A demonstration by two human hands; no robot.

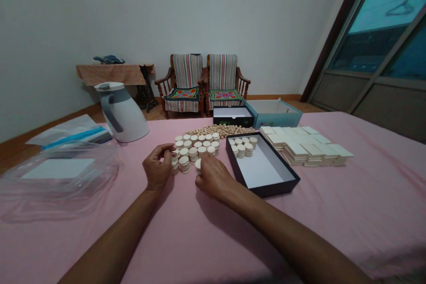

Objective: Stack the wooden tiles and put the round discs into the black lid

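Many small stacks of pale round wooden discs [184,163] stand in close rows on the pink cloth. At their left edge is my left hand [158,166], its thumb and fingers apart and the fingertips against the outermost stacks. My right hand [214,175] is closed round a stack of discs [199,166] at the near right of the group; its fingers partly hide that stack. Right of this hand lies a shallow black box [273,188] with a white inside, several disc stacks [245,148] standing in its far left corner.
Behind the stacks spreads a pile of small wooden pieces [229,130]. Further back are another black box [233,120] and a light blue box [278,120]. Square pale tiles [306,146] are stacked at right. A white jug [124,117] and clear plastic packaging [63,177] lie left.
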